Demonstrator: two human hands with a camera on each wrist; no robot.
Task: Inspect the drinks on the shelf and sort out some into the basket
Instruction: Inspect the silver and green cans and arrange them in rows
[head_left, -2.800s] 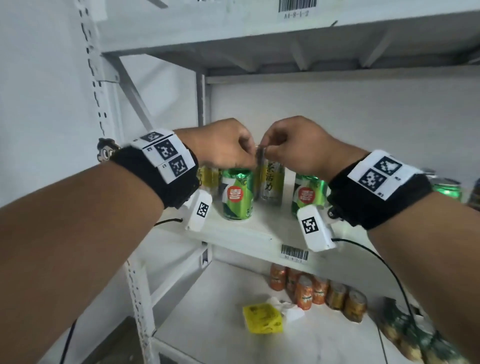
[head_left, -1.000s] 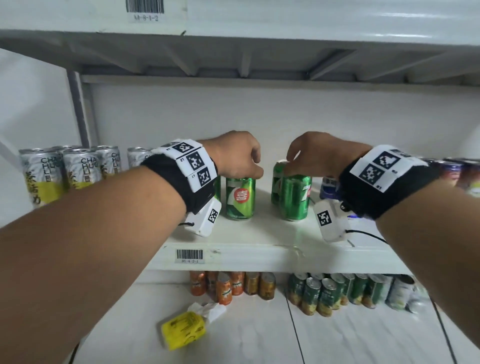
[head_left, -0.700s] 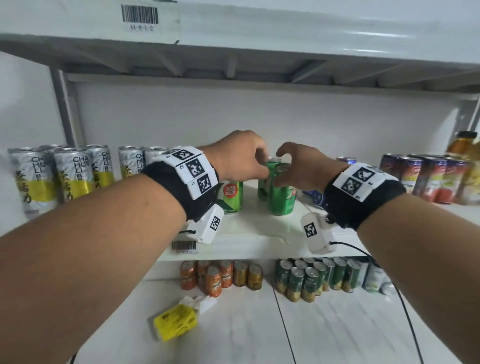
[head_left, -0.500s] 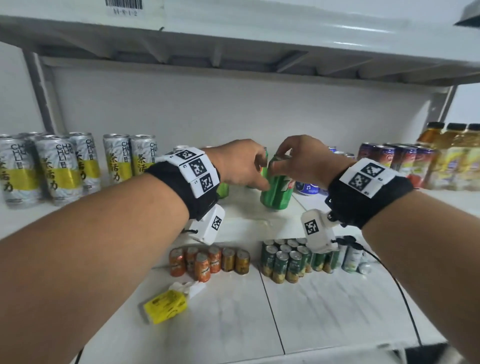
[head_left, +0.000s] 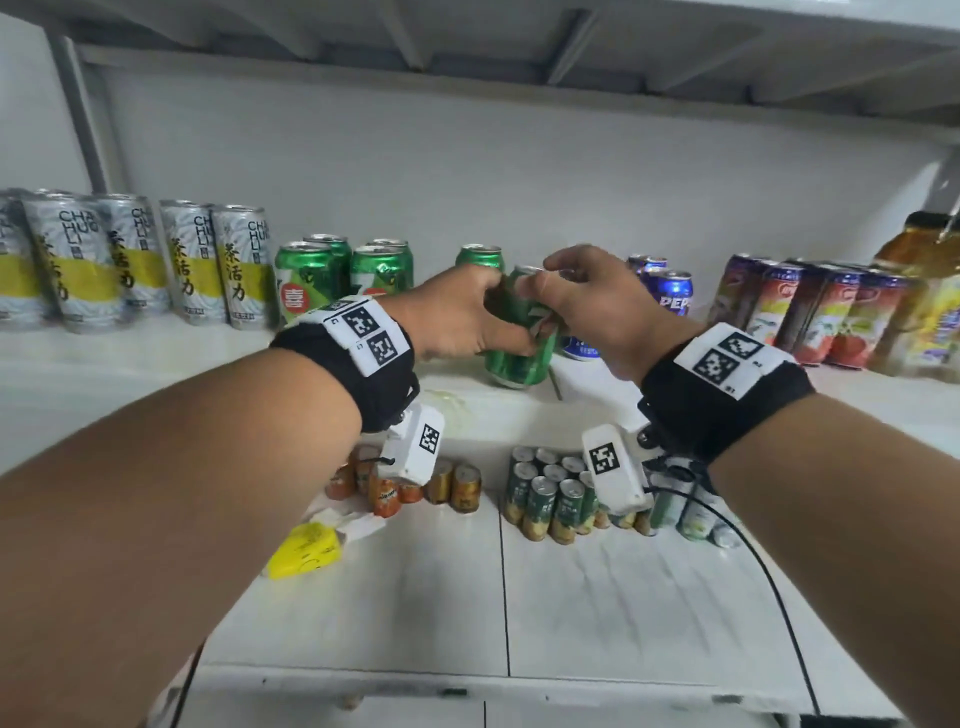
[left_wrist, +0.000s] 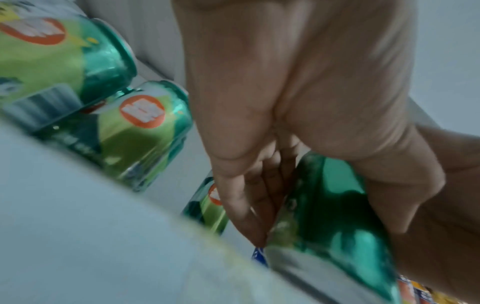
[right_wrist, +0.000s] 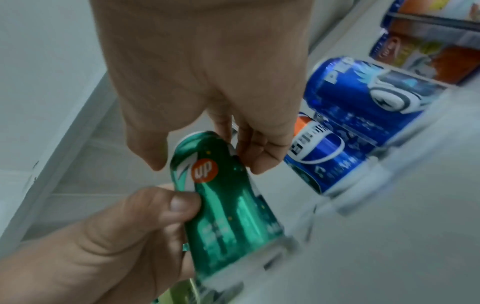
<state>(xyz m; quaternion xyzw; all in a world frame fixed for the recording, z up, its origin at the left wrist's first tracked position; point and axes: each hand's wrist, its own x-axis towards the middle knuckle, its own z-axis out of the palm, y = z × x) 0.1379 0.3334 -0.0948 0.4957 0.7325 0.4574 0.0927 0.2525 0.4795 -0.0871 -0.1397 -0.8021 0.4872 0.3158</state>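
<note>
**Both hands on a tilted green can at the shelf's front**

The white shelf (head_left: 130, 364) carries drinks in groups along its back. At 9 o'clock of the head view stand the tall tea cans (head_left: 192, 265), grey-white with a yellow band. At 3 o'clock stand the juice cans (head_left: 810, 312) with a bottle (head_left: 930, 291) at the far edge. Just left of centre stand the green cans (head_left: 306, 280), upright and close together, some with a red round mark. Just right of centre are the blue cans (head_left: 672, 291).

On the lower shelf (head_left: 623, 597), toward 6 o'clock, stand small orange cans (head_left: 462, 486), green-and-gold cans (head_left: 540, 501) and a yellow packet (head_left: 304, 551) lying on its side.

The held can (head_left: 519, 358) is at the centre, near the shelf's front edge. It is glossy green with a white swoosh and a red "UP" dot, and it leans with its top toward 11 o'clock. Whether its base still touches the shelf cannot be told.

The left hand (head_left: 462, 317) grips its body, thumb on the front and fingers curled round the far side. The right hand (head_left: 597, 301) pinches its top rim with thumb and fingertips.
</note>
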